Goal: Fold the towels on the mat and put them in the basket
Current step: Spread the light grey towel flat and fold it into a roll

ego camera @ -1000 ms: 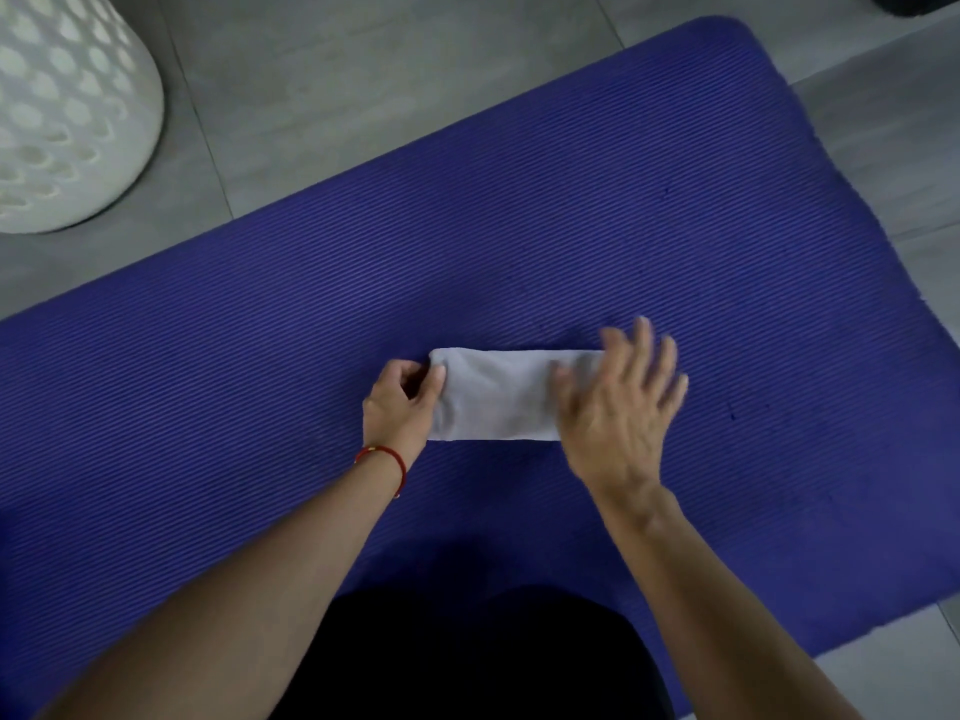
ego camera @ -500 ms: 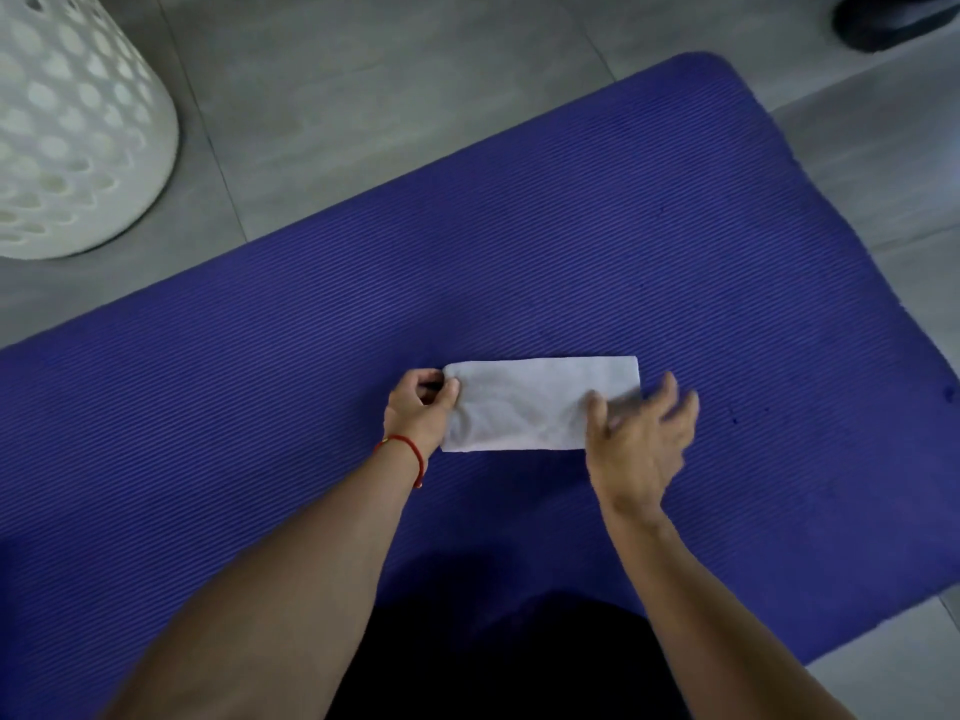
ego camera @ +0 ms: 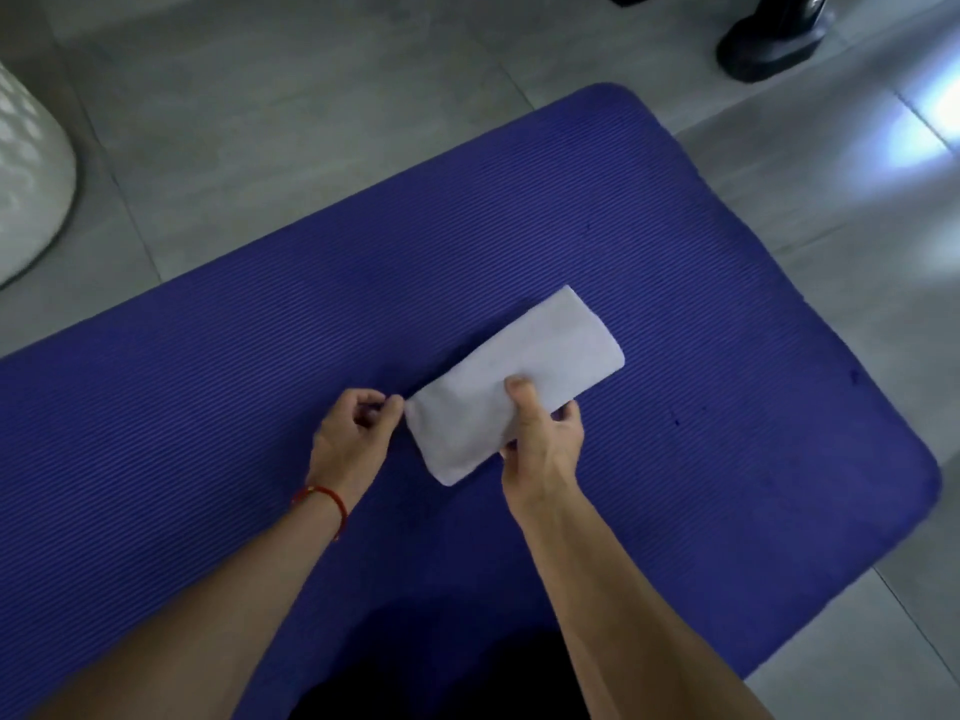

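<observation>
On the ribbed purple foam mat (ego camera: 260, 387), mid-right, the folded white cloth towel (ego camera: 511, 387) lies aslant; right hand (ego camera: 540, 439) pinches its near edge, left hand (ego camera: 353, 433) loosely curled, holding nothing, beside its left end. White perforated basket (ego camera: 26, 189) far left.

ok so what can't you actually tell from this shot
- Basket: head view, cut off by the left edge; its opening and contents are out of frame.
- Right hand fingers: hidden under the towel; only the thumb shows on top.
- Whether the towel is lifted off the mat or lying on it: cannot tell.
- Left hand: beside the towel's corner; contact unclear.
- Dark object: cut off by the top edge.
</observation>
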The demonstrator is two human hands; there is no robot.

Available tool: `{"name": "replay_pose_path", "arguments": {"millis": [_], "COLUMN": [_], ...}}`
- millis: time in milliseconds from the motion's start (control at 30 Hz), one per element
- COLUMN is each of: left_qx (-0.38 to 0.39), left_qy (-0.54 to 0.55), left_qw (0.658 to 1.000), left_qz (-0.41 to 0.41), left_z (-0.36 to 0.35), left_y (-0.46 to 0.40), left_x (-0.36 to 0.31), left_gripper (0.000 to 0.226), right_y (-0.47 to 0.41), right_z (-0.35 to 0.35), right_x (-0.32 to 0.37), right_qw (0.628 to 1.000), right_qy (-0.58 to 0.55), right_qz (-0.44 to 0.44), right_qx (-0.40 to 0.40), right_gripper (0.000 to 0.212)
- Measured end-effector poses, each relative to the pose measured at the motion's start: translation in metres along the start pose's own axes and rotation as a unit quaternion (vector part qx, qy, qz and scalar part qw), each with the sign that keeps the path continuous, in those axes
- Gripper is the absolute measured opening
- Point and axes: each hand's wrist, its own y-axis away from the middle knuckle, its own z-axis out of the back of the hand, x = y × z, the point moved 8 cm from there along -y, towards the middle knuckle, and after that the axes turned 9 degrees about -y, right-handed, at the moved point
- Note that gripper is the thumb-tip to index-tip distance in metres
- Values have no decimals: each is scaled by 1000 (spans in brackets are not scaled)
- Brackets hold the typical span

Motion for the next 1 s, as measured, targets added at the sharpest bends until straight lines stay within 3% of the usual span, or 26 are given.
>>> {"name": "replay_pose_path", "arguments": {"millis": [67, 133, 267, 333, 500, 567, 633, 733, 800, 867, 933, 1000], "left_qx": [-95, -161, -106, -127, -142, -150, -145, -139, -132, -134, -134, -136], "left_qy": [-134, -269, -426, -459, -459, -464, -465, -467, -464, -467, -466, -463], "left_qw": [985, 946, 896, 876, 873, 869, 870, 870, 872, 870, 870, 871], "left_qz": [-51, -88, -73, -72, -85, -86, -78, -74, -79, -84, -85, -91], "left_z": [19, 29, 8, 2, 2, 4, 4, 5, 5, 6, 6, 5], "left_y": [-29, -71, -144, -150, -149, -150, -150, -153, -152, -151, -150, -149], "left_x": [-14, -38, -42, -34, -34, -34, -34, -36, -38, -38, -39, -42], "left_gripper": [33, 42, 64, 67, 73, 69, 68, 68, 72, 75, 75, 74], "right_y": [-18, -46, -113, -145, -201, -222, -246, -268, -268, -258, -241, -242], "right_z": [-10, -27, -87, -124, -202, -211, -203, -185, -182, -183, -201, -219], "right_x": [32, 66, 125, 148, 192, 199, 199, 202, 207, 219, 223, 205], "right_qw": [999, 996, 992, 991, 986, 989, 993, 967, 946, 886, 771, 664], "right_qy": [-1, 10, 26, 28, -25, -20, 76, 230, 285, 386, 532, 664], "right_qz": [11, 18, 36, 36, 40, 50, 59, 89, 120, 228, 343, 342], "right_qx": [46, 83, 117, 129, 161, 141, 66, -61, -98, -118, -60, 27], "right_gripper": [45, 45, 51, 54, 46, 45, 44, 37, 51, 83, 110, 125]}}
